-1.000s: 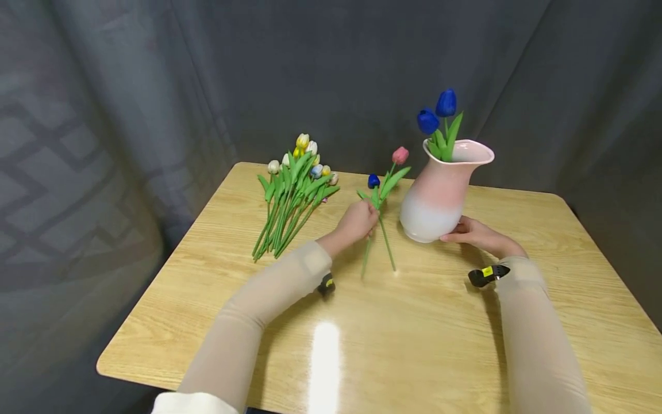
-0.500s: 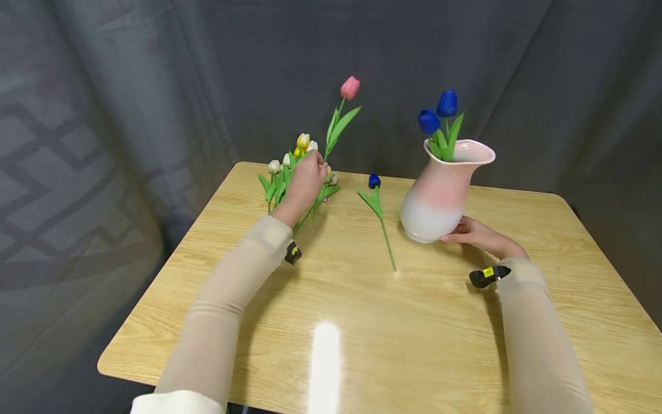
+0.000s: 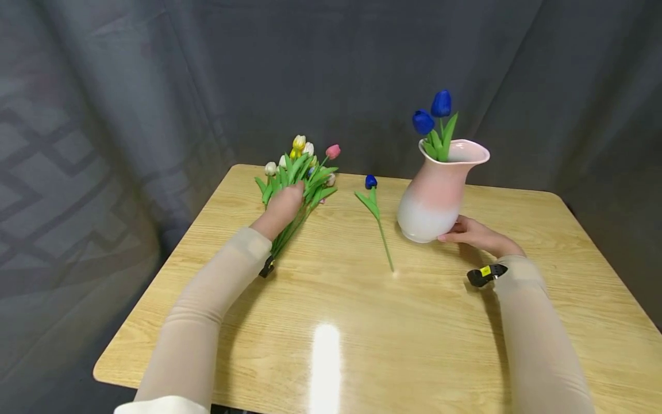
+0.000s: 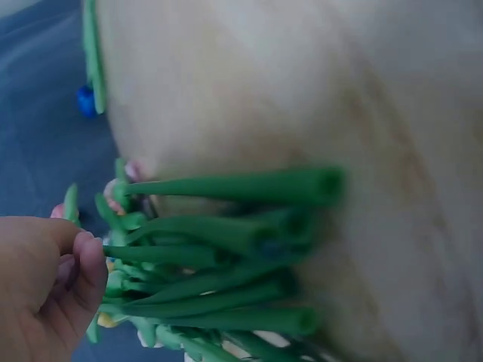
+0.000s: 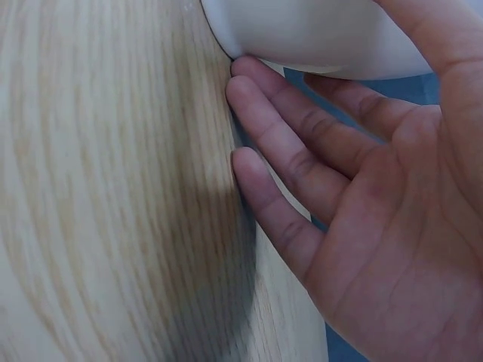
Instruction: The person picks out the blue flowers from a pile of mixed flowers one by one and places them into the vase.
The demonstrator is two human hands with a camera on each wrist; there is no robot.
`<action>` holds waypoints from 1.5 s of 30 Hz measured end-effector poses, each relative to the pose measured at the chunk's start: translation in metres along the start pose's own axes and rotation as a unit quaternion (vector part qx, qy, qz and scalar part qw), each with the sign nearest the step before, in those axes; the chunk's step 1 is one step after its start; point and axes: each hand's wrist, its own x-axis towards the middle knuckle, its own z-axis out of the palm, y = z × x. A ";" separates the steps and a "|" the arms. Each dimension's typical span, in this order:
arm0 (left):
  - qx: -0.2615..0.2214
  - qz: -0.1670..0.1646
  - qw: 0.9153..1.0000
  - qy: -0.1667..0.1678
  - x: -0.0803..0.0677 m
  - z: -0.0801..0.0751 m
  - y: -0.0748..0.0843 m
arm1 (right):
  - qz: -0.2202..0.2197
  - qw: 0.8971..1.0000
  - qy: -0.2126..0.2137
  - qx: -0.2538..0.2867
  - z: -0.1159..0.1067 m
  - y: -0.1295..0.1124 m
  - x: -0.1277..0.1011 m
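Wooden table (image 3: 414, 333): near half is open room, no readable writing or labels on anything. Pink-white vase (image 3: 434, 195) stands right of centre with two blue tulips (image 3: 431, 115) in it; right hand (image 3: 473, 234) rests flat-fingered against its base, gripping nothing. Left hand (image 3: 283, 202) lies curled on the tulip bunch (image 3: 297, 184) near the far-left edge, grip unclear; single blue tulip (image 3: 376, 213) lies loose between bunch and vase.

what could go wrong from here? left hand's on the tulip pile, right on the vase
1. The left hand rests on the tulip bunch; lifting one stem may drag its neighbours.
2. The vase is only touched at its base by the open right hand; a bump could tip it.
3. The lone blue tulip lies loose and could get swept aside.
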 end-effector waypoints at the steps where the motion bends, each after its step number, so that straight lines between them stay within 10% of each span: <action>1: 0.007 -0.002 1.000 -0.012 0.000 0.002 0.000 | -0.001 1.000 -0.001 0.001 0.000 0.000 0.001; 8: 0.033 -0.004 0.997 -0.064 0.001 0.010 0.001 | 0.004 1.000 -0.002 0.002 0.001 -0.001 0.001; 30: 0.087 -0.030 0.994 -0.060 0.006 0.007 0.011 | 0.001 1.000 0.000 -0.008 0.001 -0.005 -0.001; 41: 0.059 -0.012 0.990 0.129 0.015 -0.015 0.052 | -0.001 1.000 0.003 -0.007 0.001 -0.002 -0.002; 45: 0.019 0.006 0.993 0.115 0.013 -0.005 0.084 | -0.005 1.000 0.003 -0.006 0.002 -0.003 -0.002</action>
